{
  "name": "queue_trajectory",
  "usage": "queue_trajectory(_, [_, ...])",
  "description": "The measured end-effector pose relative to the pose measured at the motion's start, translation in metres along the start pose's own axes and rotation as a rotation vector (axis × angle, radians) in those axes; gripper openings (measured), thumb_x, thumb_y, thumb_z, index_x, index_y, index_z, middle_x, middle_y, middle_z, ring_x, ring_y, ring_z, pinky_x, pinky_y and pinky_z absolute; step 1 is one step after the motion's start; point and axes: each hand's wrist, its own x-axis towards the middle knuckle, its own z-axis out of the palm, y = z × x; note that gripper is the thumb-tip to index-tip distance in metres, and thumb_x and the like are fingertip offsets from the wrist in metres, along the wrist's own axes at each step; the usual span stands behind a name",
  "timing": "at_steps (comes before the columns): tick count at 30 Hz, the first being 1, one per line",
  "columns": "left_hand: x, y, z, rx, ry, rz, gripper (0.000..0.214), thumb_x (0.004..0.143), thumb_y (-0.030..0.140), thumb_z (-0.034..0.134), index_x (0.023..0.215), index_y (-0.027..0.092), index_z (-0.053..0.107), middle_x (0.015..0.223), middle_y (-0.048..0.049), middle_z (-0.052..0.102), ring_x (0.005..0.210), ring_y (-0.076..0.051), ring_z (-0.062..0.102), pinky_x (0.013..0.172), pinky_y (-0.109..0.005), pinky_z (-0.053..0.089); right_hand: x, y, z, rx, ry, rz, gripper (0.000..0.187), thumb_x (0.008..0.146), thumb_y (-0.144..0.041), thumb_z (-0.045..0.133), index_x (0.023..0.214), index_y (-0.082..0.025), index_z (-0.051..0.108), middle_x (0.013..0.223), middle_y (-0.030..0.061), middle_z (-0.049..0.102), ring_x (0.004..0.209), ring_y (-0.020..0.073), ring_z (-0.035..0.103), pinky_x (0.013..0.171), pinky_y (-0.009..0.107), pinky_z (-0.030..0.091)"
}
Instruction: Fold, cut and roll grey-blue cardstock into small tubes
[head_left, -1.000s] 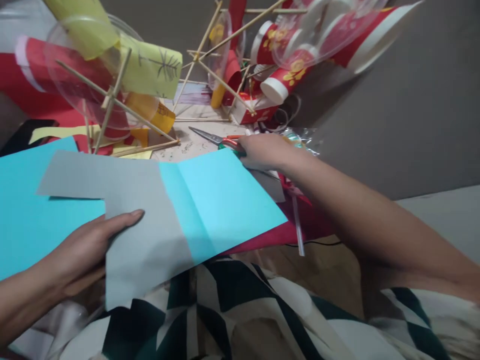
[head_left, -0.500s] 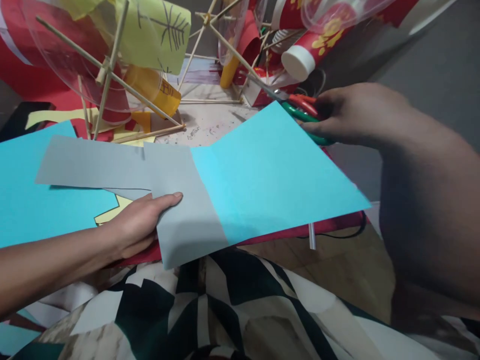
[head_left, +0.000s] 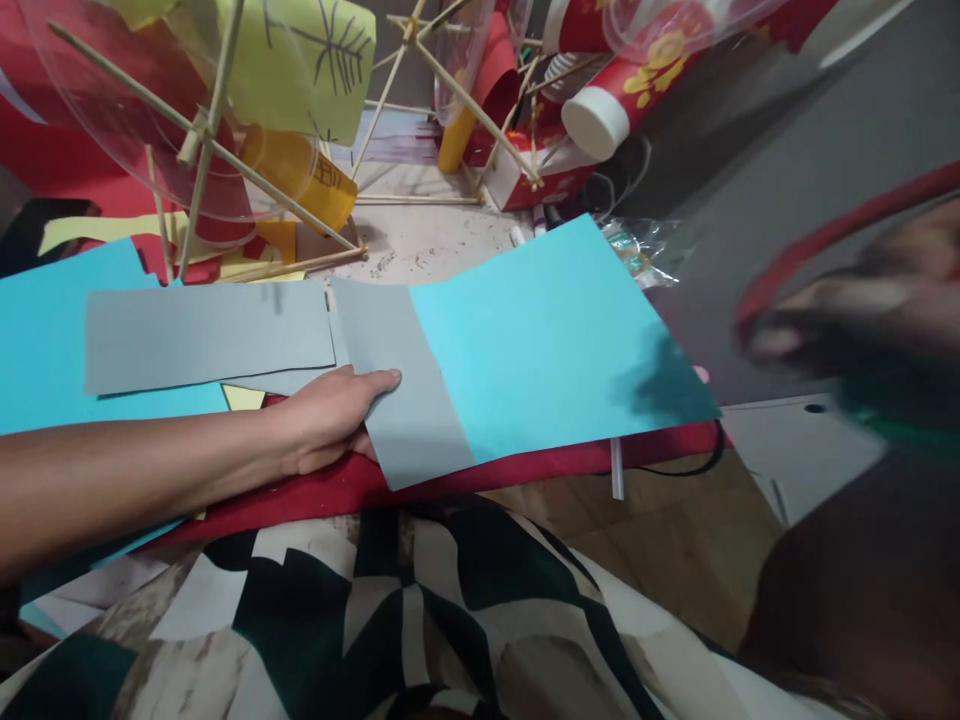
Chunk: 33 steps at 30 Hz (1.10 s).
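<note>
My left hand is closed at the near edge of a grey sheet, thumb on top and fingers underneath. This grey sheet borders a light blue sheet to its right; whether they are joined I cannot tell. A separate grey strip lies to the left, over more blue paper. At the right edge, my right hand is smeared by motion, closed on scissors with a red handle and a green handle. Their blades cannot be made out.
Behind the paper stand a wooden-stick frame, a yellow paper cup and a red cup with a white base. A clear plastic wrapper lies by the grey wall. A red cloth edge runs along the front.
My right hand has swung right and toward me with the scissors, away from the blue sheet's far corner. My left hand and the grey sheet have shifted slightly right.
</note>
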Motion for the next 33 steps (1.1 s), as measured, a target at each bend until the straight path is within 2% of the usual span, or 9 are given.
queue_trajectory(2, [0.003, -0.001, 0.002, 0.017, -0.006, 0.021, 0.007, 0.088, 0.019, 0.066, 0.093, 0.015, 0.068, 0.082, -0.0105, 0.077, 0.072, -0.023, 0.074, 0.056, -0.026, 0.059, -0.028, -0.035, 0.034, 0.423, -0.108, 0.027, 0.029, 0.074, -0.051, 0.086, 0.077, -0.029, 0.068, 0.085, 0.0075, 0.076, 0.063, 0.0216, 0.070, 0.058, 0.040, 0.058])
queue_trajectory(4, [0.006, -0.001, 0.002, 0.031, -0.004, 0.038, 0.008, 0.087, 0.019, 0.066, 0.093, 0.016, 0.069, 0.085, -0.0112, 0.078, 0.073, -0.023, 0.074, 0.054, -0.026, 0.058, -0.050, -0.067, 0.064, 0.606, -0.162, 0.026, 0.012, 0.082, -0.033, 0.082, 0.087, -0.032, 0.071, 0.095, 0.0035, 0.077, 0.080, 0.0225, 0.075, 0.069, 0.037, 0.064])
queue_trajectory(7, [0.007, -0.001, 0.001, 0.032, -0.032, 0.054, 0.011, 0.087, 0.018, 0.064, 0.096, 0.015, 0.071, 0.085, -0.0123, 0.078, 0.075, -0.026, 0.075, 0.058, -0.030, 0.060, -0.061, -0.092, 0.090, 0.768, -0.368, 0.050, 0.012, 0.079, -0.030, 0.083, 0.086, -0.028, 0.073, 0.095, 0.0024, 0.077, 0.085, 0.0237, 0.077, 0.075, 0.035, 0.065])
queue_trajectory(12, [0.007, -0.002, 0.001, 0.034, -0.072, 0.063, 0.013, 0.088, 0.019, 0.062, 0.096, 0.013, 0.070, 0.082, -0.0143, 0.077, 0.074, -0.029, 0.075, 0.060, -0.034, 0.061, -0.039, -0.085, 0.120, 0.878, -0.449, 0.198, 0.027, 0.071, -0.030, 0.085, 0.093, -0.021, 0.071, 0.107, 0.0087, 0.077, 0.102, 0.0295, 0.075, 0.059, 0.028, 0.064])
queue_trajectory(16, [0.008, -0.005, 0.001, 0.001, -0.086, 0.081, 0.012, 0.086, 0.018, 0.062, 0.095, 0.014, 0.069, 0.081, -0.0143, 0.077, 0.076, -0.028, 0.075, 0.058, -0.031, 0.060, -0.028, -0.070, 0.149, 0.944, -0.377, 0.308, 0.035, 0.067, -0.026, 0.087, 0.096, -0.018, 0.070, 0.113, 0.0109, 0.075, 0.113, 0.0292, 0.071, 0.082, 0.033, 0.065])
queue_trajectory(20, [0.010, -0.006, -0.003, 0.038, -0.153, 0.077, 0.012, 0.081, 0.021, 0.066, 0.089, 0.015, 0.072, 0.080, -0.0132, 0.077, 0.070, -0.027, 0.074, 0.047, -0.027, 0.055, -0.027, -0.062, 0.158, 0.916, -0.415, 0.308, 0.035, 0.070, -0.030, 0.086, 0.099, -0.018, 0.071, 0.114, 0.0107, 0.075, 0.115, 0.0286, 0.070, 0.096, 0.038, 0.061])
queue_trajectory(23, [0.009, -0.003, -0.013, 0.098, -0.225, 0.086, 0.014, 0.082, 0.022, 0.064, 0.080, 0.011, 0.073, 0.075, -0.0164, 0.075, 0.065, -0.026, 0.072, 0.051, -0.031, 0.059, -0.029, -0.063, 0.157, 0.861, -0.422, 0.289, 0.035, 0.072, -0.032, 0.085, 0.102, -0.019, 0.071, 0.117, 0.0104, 0.074, 0.118, 0.0292, 0.068, 0.100, 0.041, 0.059])
queue_trajectory(26, [0.005, 0.002, -0.027, 0.146, -0.186, 0.111, 0.019, 0.084, 0.018, 0.060, 0.071, 0.011, 0.072, 0.066, -0.0157, 0.073, 0.059, -0.023, 0.071, 0.055, -0.030, 0.060, -0.030, -0.065, 0.156, 0.822, -0.420, 0.289, 0.035, 0.074, -0.032, 0.084, 0.104, -0.020, 0.072, 0.120, 0.0099, 0.073, 0.119, 0.0293, 0.068, 0.101, 0.042, 0.058])
queue_trajectory(33, [0.006, 0.006, -0.046, 0.098, -0.103, 0.170, 0.019, 0.083, 0.005, 0.057, 0.078, 0.010, 0.075, 0.067, -0.0117, 0.073, 0.060, -0.022, 0.075, 0.051, -0.024, 0.058, -0.029, -0.072, 0.158, 0.768, -0.380, 0.353, 0.028, 0.072, -0.026, 0.083, 0.097, -0.022, 0.073, 0.116, 0.0093, 0.074, 0.115, 0.0295, 0.070, 0.103, 0.046, 0.058])
